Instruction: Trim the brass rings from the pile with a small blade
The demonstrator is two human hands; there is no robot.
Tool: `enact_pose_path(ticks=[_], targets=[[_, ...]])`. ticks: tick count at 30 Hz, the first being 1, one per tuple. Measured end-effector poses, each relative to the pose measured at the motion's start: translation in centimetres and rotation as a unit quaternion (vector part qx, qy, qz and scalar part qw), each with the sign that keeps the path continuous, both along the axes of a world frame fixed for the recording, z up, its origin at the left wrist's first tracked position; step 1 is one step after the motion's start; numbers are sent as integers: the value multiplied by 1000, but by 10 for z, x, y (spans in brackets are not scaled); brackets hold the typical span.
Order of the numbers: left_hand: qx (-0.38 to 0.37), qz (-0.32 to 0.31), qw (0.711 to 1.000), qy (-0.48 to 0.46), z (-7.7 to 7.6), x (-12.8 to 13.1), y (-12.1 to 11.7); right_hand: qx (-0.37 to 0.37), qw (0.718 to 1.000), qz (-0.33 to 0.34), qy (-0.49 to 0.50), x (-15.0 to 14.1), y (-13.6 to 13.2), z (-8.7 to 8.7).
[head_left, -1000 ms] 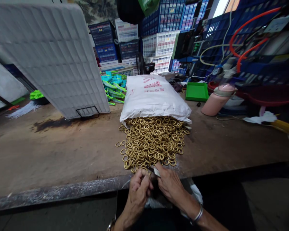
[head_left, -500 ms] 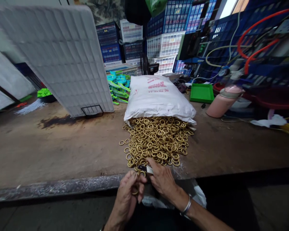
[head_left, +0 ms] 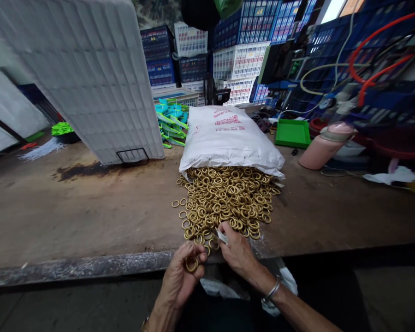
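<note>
A heap of gold-coloured rings [head_left: 228, 198] spills from the mouth of a white sack [head_left: 228, 143] onto the table. My left hand [head_left: 183, 272], at the table's front edge, is closed on a gold ring [head_left: 191, 264] between thumb and fingers. At the near side of the heap, my right hand [head_left: 238, 251] grips a small dark-bladed knife with a white wrap [head_left: 222, 237]; its blade is hard to make out now. Loose rings [head_left: 206, 249] lie between the two hands.
A pale ribbed panel [head_left: 90, 83] stands at the left on the wooden table [head_left: 90, 207]. Turquoise and green plastic pieces [head_left: 173, 122] lie behind it. To the right are a green tray [head_left: 293, 133] and a pink bottle [head_left: 327, 147]. Stacked crates [head_left: 240, 60] fill the back.
My left hand has shifted left and turned, showing the ring in its fingers. The right hand's knife, earlier close to the left fingers, is now apart from them over the heap's near edge.
</note>
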State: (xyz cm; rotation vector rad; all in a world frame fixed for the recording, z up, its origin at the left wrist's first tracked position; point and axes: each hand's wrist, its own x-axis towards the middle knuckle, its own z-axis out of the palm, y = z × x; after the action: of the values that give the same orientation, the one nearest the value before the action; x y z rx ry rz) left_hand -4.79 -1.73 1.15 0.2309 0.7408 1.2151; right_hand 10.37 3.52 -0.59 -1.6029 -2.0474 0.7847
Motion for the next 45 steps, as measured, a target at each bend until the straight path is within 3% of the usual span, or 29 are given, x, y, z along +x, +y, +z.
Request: enact_pose_path(ticks=[3,7,10,13,16,18,21,24,27,29,34,39,45], targets=[[9,-12,999,52,-1,8,3,-25,995,-19,96,4,3,5],[58,-13,971,234,-6,22,7,-108,971,-47,207,7,1,11],[169,-12,905,391,-9,28,9,-231,924,-49,299,8,-2,11],[304,-33,824,476,-10,30,11,-343,859,-57,377,10,-6,11],[374,-44,770,515,-12,29,15,-396,810,-61,429,13,-7,14],[392,-36,751,530,-13,28,16,-408,799,-57,439,14,-8,17],[362,-25,768,528,-10,30,16,-397,811,-62,426,13,-9,19],[270,-25,836,478,-2,36,14,-356,831,-66,422,11,-10,19],[184,-28,913,362,1,40,13,-300,863,-49,404,10,-11,20],[146,-30,941,304,-1,41,12,-260,885,-36,386,10,-12,19],[84,-70,958,266,-4,42,9,-187,920,-26,343,10,-12,13],[75,-120,951,276,0,42,5,-141,954,-38,261,11,-13,13],[74,-120,963,230,-1,42,2,-125,960,-17,250,12,-13,14]])
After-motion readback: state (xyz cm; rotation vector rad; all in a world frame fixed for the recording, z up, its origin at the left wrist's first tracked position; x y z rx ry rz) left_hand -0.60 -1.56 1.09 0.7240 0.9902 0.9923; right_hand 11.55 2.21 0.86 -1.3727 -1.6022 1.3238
